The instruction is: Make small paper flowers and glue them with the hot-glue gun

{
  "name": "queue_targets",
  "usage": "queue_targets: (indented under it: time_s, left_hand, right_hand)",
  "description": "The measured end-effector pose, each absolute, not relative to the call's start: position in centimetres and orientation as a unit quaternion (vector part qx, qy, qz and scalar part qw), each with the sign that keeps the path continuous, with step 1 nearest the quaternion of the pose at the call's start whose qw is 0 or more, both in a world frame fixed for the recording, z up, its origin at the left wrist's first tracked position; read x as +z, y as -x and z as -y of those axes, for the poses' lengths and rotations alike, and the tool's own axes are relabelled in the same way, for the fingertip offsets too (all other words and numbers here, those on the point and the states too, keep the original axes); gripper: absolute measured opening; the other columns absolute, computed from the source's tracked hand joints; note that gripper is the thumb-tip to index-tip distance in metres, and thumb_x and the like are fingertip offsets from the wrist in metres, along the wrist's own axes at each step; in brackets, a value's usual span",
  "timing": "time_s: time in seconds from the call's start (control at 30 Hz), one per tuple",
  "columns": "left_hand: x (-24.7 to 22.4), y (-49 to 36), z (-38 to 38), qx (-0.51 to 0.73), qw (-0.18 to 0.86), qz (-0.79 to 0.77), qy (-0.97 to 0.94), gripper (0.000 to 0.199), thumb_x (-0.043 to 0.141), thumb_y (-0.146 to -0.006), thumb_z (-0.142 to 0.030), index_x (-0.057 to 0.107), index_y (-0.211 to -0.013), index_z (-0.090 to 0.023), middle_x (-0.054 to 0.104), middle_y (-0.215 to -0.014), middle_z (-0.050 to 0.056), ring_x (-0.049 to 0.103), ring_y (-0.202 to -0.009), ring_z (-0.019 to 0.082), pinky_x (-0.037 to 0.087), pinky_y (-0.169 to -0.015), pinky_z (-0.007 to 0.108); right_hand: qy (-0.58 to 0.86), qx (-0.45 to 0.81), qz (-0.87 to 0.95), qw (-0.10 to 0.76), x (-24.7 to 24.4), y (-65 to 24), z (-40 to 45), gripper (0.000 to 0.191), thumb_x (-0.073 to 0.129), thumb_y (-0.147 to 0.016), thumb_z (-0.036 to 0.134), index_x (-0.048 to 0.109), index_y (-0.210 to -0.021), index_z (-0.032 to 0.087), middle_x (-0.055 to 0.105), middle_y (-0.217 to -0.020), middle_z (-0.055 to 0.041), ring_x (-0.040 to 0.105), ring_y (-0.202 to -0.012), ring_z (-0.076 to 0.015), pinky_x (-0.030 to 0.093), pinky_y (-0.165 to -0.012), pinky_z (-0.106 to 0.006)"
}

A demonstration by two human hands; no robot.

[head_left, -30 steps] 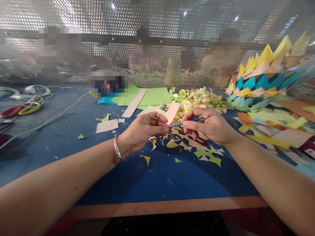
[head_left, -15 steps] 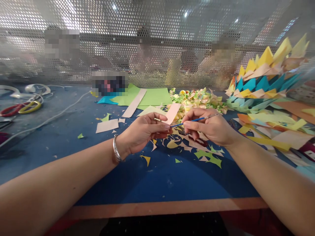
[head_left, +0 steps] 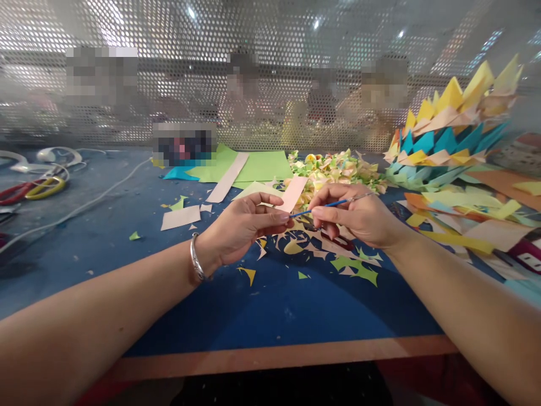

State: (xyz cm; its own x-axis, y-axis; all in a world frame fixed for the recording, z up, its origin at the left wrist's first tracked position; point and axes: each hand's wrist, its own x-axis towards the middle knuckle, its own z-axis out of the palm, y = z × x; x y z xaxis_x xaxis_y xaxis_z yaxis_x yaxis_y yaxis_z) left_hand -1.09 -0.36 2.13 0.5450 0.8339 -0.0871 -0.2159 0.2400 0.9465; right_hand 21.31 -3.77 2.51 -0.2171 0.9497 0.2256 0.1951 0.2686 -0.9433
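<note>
Over the blue table [head_left: 270, 316], my left hand [head_left: 249, 223] is closed, thumb against fingers, at one end of a thin blue tool [head_left: 338, 203]. My right hand [head_left: 350, 214] pinches the tool's middle, its silvery end pointing to the right. What my left fingertips grip at the tool's tip is too small to make out. A pale pink paper strip [head_left: 292, 193] lies just behind my left fingertips. Paper scraps [head_left: 295, 246] are scattered beneath both hands.
Green sheets [head_left: 266, 166] and a pile of small folded paper pieces [head_left: 338, 169] lie behind the hands. A layered folded-paper piece [head_left: 452, 135] stands at the right, near loose strips [head_left: 469, 239]. Earphones [head_left: 54, 155] and scissors handles [head_left: 45, 188] are at the left. A perforated metal screen [head_left: 270, 73] rises behind.
The whole view has shifted slightly, so things appear a little further left. Both hands keep nearly the same pose around the blue tool.
</note>
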Motion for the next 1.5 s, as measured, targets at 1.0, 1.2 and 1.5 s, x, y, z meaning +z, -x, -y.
queue_targets:
  time_s: [1.0,1.2,1.5]
  left_hand:
    - [2.0,1.2,-0.7,0.416,0.687,-0.357,-0.476,0.015,0.065,-0.088,-0.004,0.056,-0.092,-0.014,0.075,-0.08,0.005,0.073,-0.07,0.013,0.056,-0.071,0.024]
    - [2.0,1.1,-0.5,0.423,0.668,-0.36,-0.495,0.016,0.065,-0.087,-0.004,0.055,-0.094,-0.015,0.075,-0.079,0.004,0.073,-0.069,0.014,0.056,-0.069,0.025]
    - [1.8,1.0,-0.2,0.427,0.662,-0.343,-0.511,0.024,0.074,-0.081,-0.009,0.056,-0.095,-0.016,0.075,-0.081,0.003,0.073,-0.072,0.014,0.055,-0.071,0.025]
  right_hand:
    - [0.407,0.384,0.656,0.506,2.8,-21.9,3.2,0.011,0.07,-0.085,0.018,0.067,-0.075,0.016,0.066,-0.063,0.0012,0.057,-0.043,-0.0054,0.046,-0.04,-0.015]
    - [0.412,0.383,0.658,0.5,2.7,-21.9,3.3,0.011,0.07,-0.085,0.021,0.067,-0.075,0.017,0.066,-0.063,0.0011,0.057,-0.043,-0.0056,0.046,-0.04,-0.015]
    - [0.428,0.369,0.66,0.495,2.7,-21.7,3.4,0.012,0.073,-0.084,0.024,0.066,-0.078,0.017,0.066,-0.064,0.0007,0.057,-0.042,-0.0064,0.048,-0.04,-0.017]
